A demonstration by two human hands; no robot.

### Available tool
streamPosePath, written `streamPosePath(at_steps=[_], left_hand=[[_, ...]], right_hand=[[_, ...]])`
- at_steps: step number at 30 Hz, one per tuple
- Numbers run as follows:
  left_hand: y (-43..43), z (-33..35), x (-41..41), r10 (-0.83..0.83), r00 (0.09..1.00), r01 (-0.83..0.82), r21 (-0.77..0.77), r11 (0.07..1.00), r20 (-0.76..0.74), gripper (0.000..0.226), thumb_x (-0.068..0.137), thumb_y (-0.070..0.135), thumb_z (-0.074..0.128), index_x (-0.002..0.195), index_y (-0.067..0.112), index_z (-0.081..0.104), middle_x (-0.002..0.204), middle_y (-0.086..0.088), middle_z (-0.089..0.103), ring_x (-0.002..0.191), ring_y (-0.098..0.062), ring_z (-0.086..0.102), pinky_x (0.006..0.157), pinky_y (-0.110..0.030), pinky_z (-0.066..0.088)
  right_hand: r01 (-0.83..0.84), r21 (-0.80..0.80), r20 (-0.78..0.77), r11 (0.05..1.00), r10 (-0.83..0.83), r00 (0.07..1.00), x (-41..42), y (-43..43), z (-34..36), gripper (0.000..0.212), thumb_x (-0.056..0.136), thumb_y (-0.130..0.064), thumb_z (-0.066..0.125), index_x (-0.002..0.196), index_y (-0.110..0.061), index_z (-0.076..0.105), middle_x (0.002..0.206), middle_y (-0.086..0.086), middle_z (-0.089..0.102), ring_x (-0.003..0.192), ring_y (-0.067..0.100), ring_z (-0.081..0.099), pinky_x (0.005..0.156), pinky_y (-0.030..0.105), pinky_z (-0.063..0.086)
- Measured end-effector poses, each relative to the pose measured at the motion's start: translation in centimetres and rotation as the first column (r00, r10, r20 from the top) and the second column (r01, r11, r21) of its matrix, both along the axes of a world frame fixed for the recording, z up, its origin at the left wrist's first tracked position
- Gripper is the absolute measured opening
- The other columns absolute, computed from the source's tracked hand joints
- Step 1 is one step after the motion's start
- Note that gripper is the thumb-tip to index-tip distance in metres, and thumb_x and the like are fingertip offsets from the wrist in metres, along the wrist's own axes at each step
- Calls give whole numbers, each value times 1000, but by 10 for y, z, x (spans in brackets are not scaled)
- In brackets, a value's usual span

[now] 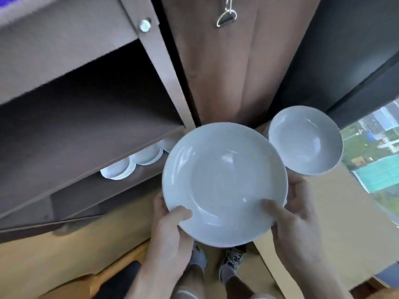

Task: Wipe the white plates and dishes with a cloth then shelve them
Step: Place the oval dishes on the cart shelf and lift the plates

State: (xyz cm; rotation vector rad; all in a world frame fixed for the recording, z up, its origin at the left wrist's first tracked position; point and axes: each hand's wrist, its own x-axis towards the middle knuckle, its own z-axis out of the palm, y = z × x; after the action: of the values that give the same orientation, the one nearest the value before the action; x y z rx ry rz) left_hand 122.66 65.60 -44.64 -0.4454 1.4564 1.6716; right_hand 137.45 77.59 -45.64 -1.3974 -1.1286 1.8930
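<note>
Both left hand (170, 225) and right hand (295, 223) grasp one white plate (224, 184) by its near rim. One white bowl (305, 140) just beside.

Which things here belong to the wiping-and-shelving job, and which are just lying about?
Job: plate, gripped by left hand and right hand; bowl; shelved dishes; cabinet.
Lying about: hanging clip; shoes.

Dark brown shelving unit (64, 117) fills the left, a shiny bolt (145, 25) on its upright. Beside it stands a reddish wood panel (226, 72) with a metal clip (226, 17) hanging. Daylight comes through the window (377, 152) on the right; pale wood floor (54, 255) lies below.
</note>
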Motion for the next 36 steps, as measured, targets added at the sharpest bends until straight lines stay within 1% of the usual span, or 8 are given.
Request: streamPosePath(at_steps=[5,8,16,21,24,27,32,36], left_hand=[[-56,25,-31,101,994,-101,5,995,-44,78,55,-4,60,130,19,62,131,-25,64,121,-53,60,105,-74,41],[-72,37,-60,112,990,-109,45,993,-82,87,49,-2,70,133,21,65,135,-23,63,124,-50,60,106,-77,40],[-79,11,-152,198,967,-196,33,980,-162,85,64,-4,59,147,7,50,139,-19,64,126,-39,63,110,-58,47],[-52,-1,-194,156,954,-186,-98,978,-255,71,61,2,64,132,2,63,116,-9,75,108,-30,69,84,-36,54],[-35,-3,-216,55,956,-109,-177,978,-287,44,79,-7,63,122,1,66,104,-6,73,93,-23,69,61,-21,55],[-21,-7,-237,12,956,-75,-206,976,-293,36,86,-11,57,119,2,63,100,-6,70,84,-19,67,46,-17,51],[-4,-14,-267,-38,931,-57,-248,967,-362,72,56,9,73,126,2,62,123,-6,72,118,-23,66,103,-31,50],[12,-13,-279,-115,916,18,-246,969,-384,61,58,9,73,118,7,67,123,-4,73,119,-20,66,112,-35,45]], right_hand=[[-208,3,38,978,207,978,-42,-40,22,53,87,13,60,119,-29,52,97,-19,70,85,5,69,64,25,54],[-281,40,60,959,278,959,-81,-53,29,50,76,-8,63,118,-33,52,102,-20,65,88,2,66,63,21,54],[-310,142,54,940,305,951,-191,-48,10,52,89,5,62,124,-32,49,119,-14,60,103,-1,63,69,18,56],[-299,258,92,919,285,954,-242,-17,6,51,88,3,62,129,-25,51,120,-17,61,111,-1,60,98,31,55],[-320,269,150,909,288,946,-264,1,0,54,89,0,61,137,-21,48,124,-11,60,118,12,59,107,41,50],[-338,277,175,899,299,938,-276,9,-6,49,93,-1,58,139,-13,45,120,-3,60,116,16,57,104,30,47],[-365,303,241,880,300,923,-297,23,-12,41,96,-3,52,136,-9,47,105,-7,56,103,13,53,84,15,38],[-344,291,279,893,265,923,-313,36,-12,32,97,-2,49,128,-7,50,101,-3,57,93,16,56,84,20,41]])
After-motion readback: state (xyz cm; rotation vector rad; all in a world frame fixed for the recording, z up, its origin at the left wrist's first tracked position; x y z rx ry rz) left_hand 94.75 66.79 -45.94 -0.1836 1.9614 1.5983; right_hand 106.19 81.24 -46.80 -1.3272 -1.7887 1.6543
